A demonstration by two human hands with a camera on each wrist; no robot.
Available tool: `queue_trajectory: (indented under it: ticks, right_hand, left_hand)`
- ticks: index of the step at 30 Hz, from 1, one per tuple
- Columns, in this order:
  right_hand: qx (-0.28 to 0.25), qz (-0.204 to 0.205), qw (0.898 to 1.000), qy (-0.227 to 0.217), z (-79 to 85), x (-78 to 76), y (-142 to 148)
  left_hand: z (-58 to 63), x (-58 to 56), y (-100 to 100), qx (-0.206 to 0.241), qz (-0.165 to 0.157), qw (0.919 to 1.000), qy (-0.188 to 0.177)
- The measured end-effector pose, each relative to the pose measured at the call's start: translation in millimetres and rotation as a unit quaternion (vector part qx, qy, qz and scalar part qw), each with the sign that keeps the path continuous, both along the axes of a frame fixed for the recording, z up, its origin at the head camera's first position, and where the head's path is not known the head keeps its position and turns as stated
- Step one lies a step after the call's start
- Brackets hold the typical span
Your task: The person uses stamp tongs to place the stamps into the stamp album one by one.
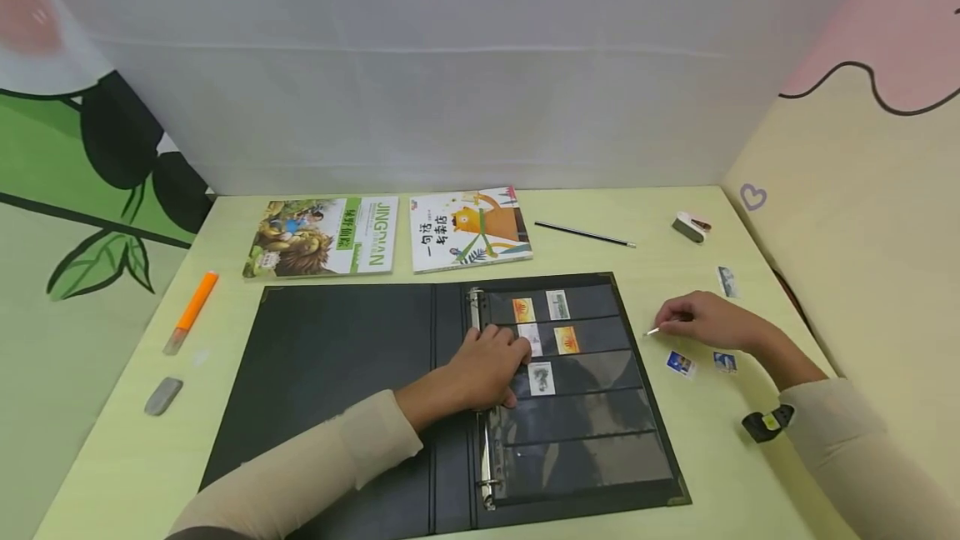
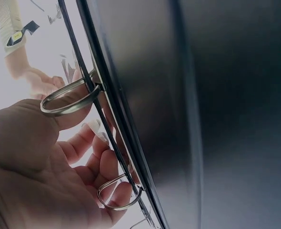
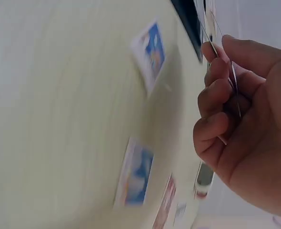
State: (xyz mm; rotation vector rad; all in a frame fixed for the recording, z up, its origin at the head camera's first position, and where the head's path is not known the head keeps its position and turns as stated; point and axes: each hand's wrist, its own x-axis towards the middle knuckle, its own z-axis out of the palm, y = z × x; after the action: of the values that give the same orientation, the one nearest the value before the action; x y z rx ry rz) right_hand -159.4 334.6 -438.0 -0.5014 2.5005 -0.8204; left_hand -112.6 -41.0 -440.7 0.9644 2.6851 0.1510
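A black ring binder (image 1: pixel 360 340) lies spread on the table, with a stamp page (image 1: pixel 592 415) of several clear strips on its right side. My left hand (image 1: pixel 486 367) rests on the page beside the metal rings (image 2: pixel 69 109), its fingers loosely bent. Several stamps sit in the upper strips, among them an orange stamp (image 1: pixel 567 340) and a grey stamp (image 1: pixel 541 378). Right of the binder, my right hand (image 1: pixel 708 319) pinches thin metal tweezers (image 3: pixel 234 81), tips pointing toward the page. A blue stamp (image 1: pixel 681 363) and a smaller blue stamp (image 1: pixel 724 362) lie just below that hand.
Behind the binder lie a green-and-white book (image 1: pixel 322 236), a white picture book (image 1: pixel 471 229) and a dark pencil (image 1: pixel 585 233). A grey stamp (image 1: pixel 726 282) and a small dark-and-white item (image 1: pixel 690 227) are at the right. An orange pen (image 1: pixel 193 307) and grey eraser (image 1: pixel 163 396) lie left.
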Motion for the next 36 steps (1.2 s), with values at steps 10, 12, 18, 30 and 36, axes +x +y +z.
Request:
queue_trajectory:
  ticks: [10, 12, 18, 30, 36]
  right_hand:
    - [0.053, -0.016, 0.998, -0.002, 0.6, 21.0, 46.9]
    - [0.05, -0.015, 0.999, -0.008, -0.4, 21.2, 47.6]
    - [0.035, 0.019, 0.999, -0.024, -5.1, 20.0, 40.8]
    - [-0.007, 0.007, 1.0, 0.009, 18.4, 10.9, 27.3]
    - [-0.024, -0.004, 0.998, 0.061, 24.5, -5.5, -0.7]
  left_hand:
    - [1.3, -0.1, -0.4, -0.002, 0.006, 1.0, -0.004]
    - [1.6, 0.1, -0.4, -0.001, 0.005, 1.0, -0.004]
    - [0.7, 0.3, 1.1, 0.001, 0.004, 1.0, -0.003]
    - [3.3, -1.5, 1.0, -0.007, 0.008, 0.9999, -0.012]
    - [0.9, -2.0, 2.0, -0.006, 0.006, 0.9999, -0.013]
